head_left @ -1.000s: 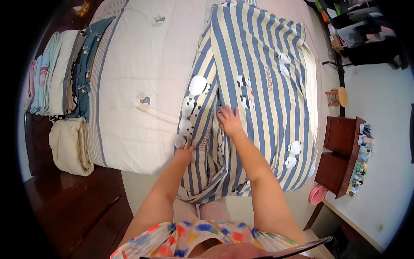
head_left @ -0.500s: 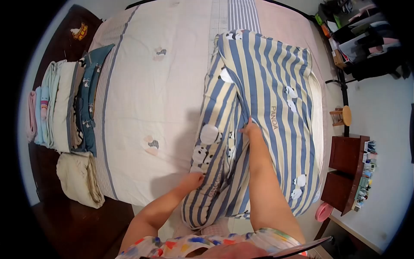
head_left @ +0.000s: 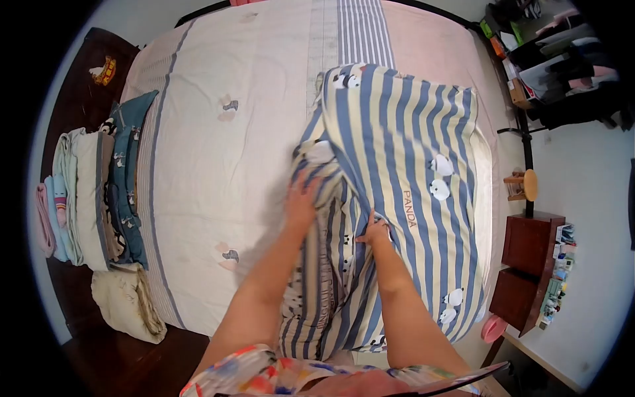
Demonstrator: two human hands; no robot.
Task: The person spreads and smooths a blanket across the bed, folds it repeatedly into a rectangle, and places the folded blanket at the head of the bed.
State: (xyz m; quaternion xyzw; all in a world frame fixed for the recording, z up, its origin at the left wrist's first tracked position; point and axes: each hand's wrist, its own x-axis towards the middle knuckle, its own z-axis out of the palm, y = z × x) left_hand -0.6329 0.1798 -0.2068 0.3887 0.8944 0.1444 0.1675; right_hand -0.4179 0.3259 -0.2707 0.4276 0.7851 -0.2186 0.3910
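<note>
While the left hand (head_left: 302, 202) lay with its fingers spread on the folded left edge of the blue-and-cream striped fabric cover with panda prints (head_left: 403, 145), the right hand (head_left: 377, 231) touched the cover's inner fold, thumb and forefinger apart, though whether it pinched any cloth could not be told. The cover lay bunched over the near right part of the wide bed with pale, pink-edged bedding (head_left: 198, 152), to the left of a small round-topped wooden stool (head_left: 530, 185).
</note>
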